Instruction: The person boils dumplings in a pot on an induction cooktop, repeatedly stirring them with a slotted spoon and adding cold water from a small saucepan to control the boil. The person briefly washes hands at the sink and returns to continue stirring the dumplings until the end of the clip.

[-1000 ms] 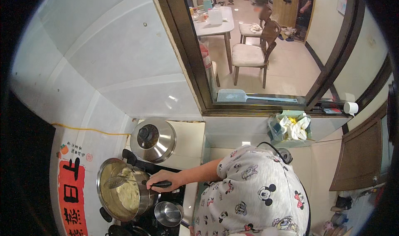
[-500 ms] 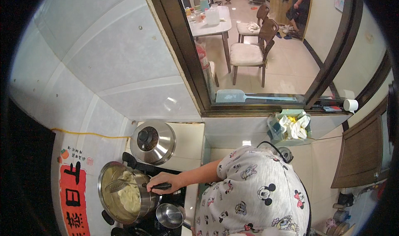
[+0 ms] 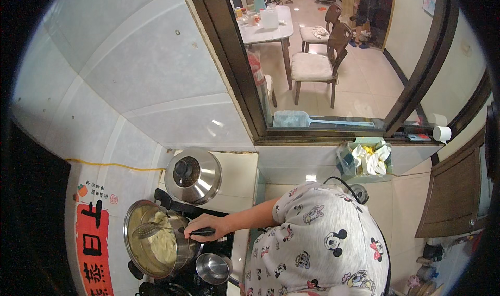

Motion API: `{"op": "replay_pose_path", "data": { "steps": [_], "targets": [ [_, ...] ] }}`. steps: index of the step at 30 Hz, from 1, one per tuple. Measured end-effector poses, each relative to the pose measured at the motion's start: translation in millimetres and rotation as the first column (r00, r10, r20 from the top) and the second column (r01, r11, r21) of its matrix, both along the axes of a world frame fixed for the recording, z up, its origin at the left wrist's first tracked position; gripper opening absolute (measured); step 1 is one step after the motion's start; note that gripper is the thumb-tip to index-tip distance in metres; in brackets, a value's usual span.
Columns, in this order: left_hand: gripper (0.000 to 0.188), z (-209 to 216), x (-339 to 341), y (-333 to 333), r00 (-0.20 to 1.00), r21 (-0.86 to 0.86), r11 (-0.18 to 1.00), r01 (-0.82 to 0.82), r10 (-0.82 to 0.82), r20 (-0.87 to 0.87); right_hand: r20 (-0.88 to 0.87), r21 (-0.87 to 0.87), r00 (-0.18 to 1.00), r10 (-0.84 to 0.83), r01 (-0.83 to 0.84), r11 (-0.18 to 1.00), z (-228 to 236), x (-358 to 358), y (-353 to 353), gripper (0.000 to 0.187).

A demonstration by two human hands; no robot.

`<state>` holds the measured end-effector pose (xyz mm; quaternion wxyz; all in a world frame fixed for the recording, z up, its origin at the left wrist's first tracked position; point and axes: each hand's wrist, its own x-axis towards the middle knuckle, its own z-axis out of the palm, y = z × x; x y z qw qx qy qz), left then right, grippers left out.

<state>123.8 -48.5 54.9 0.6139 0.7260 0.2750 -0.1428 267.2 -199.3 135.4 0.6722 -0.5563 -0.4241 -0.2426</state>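
My right hand (image 3: 202, 228) is closed around the black handle of a metal skimmer (image 3: 147, 230). The skimmer's perforated head is over the inside of a wide steel pot (image 3: 132, 262), beside pale, soft, folded pieces of food (image 3: 164, 245). The pot stands on a black stove. Just right of it is a small steel saucepan (image 3: 213, 268), its handle running toward my body. My left hand is out of sight, and my patterned shirt covers much of the lower middle.
A domed steel lid (image 3: 192, 177) with a black knob lies on the counter behind the pot. A yellow cord (image 3: 117, 165) runs along the tiled wall. A blue fly swatter (image 3: 291, 120) rests on the window sill, and a lined bin (image 3: 364, 159) is below it. Beyond the glass are chairs, a table and another person.
The skimmer head has tilted and shifted slightly inside the pot, still in my right hand. Beyond the glass, the other person has moved a little to the left.
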Motion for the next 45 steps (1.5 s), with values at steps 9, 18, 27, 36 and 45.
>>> {"op": "replay_pose_path", "data": {
  "steps": [9, 18, 27, 36, 45],
  "targets": [
    [0.028, -1, -4, 2, 1.000, -0.004, 1.000, -0.015, 0.015, 0.001, -0.033, -0.032, 0.999, 0.000, -0.001, 0.999, 1, -2, 1, 0.013],
    [0.027, 0, -12, 4, 0.998, -0.007, 0.998, -0.056, 0.056, 0.002, -0.039, -0.066, 0.999, 0.002, -0.005, 0.998, 3, -1, -1, 0.016],
    [0.026, -1, -17, 4, 0.998, 0.000, 0.998, -0.070, 0.070, 0.001, -0.057, -0.044, 0.998, 0.018, -0.020, 0.999, 1, -1, 1, 0.016],
    [0.025, 0, -18, 4, 0.996, 0.004, 0.996, -0.089, 0.089, -0.003, -0.097, -0.095, 0.995, 0.022, -0.031, 0.995, 2, -1, -1, 0.014],
    [0.024, -1, -23, 7, 0.993, -0.011, 0.993, -0.116, 0.116, -0.002, -0.068, -0.073, 0.998, 0.004, -0.009, 0.997, 4, 0, 0, 0.016]
  ]
}}
